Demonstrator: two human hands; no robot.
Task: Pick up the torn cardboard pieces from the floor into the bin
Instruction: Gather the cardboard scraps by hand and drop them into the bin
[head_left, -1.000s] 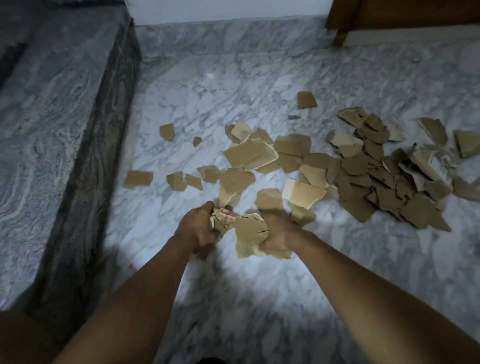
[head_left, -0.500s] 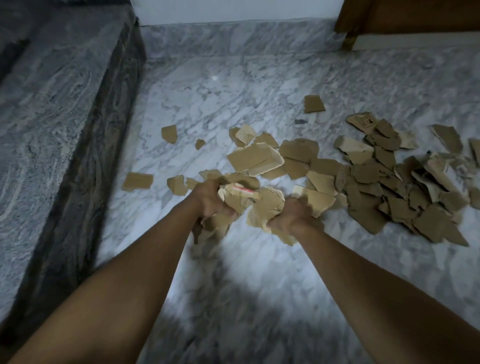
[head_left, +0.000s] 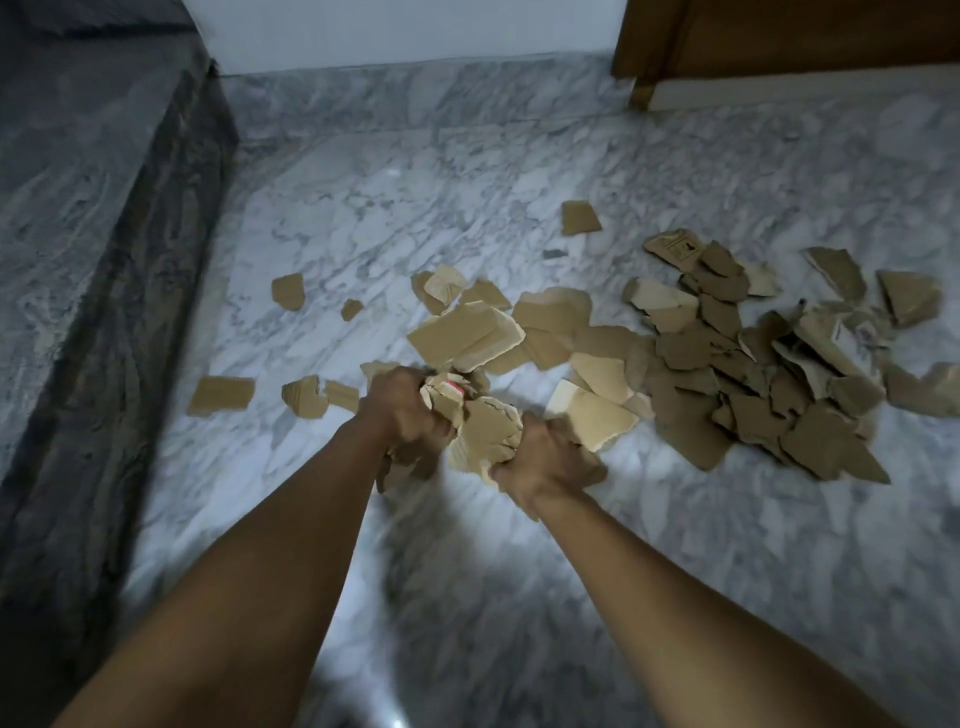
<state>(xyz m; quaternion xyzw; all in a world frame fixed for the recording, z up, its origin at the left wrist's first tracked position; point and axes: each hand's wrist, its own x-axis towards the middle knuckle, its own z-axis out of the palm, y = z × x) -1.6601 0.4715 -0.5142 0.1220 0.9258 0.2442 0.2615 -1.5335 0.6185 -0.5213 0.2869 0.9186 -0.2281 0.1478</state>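
Both my hands hold a bunch of torn brown cardboard pieces (head_left: 480, 431) just above the marble floor (head_left: 519, 597). My left hand (head_left: 402, 410) grips the bunch's left side, where one piece shows a red mark. My right hand (head_left: 545, 460) is closed on its right side. Several more torn pieces lie scattered beyond my hands, with a dense pile (head_left: 753, 374) to the right and a large light piece (head_left: 465, 335) just past my left hand. No bin is in view.
A raised dark grey stone ledge (head_left: 88, 218) runs along the left. Loose single pieces (head_left: 221, 395) lie near it. A wooden door frame (head_left: 639, 57) and a white wall (head_left: 389, 31) stand at the back.
My hands, still gripping the bunch, moved forward toward the scattered pieces. The view shifted slightly, so the pile now sits nearer my hands.
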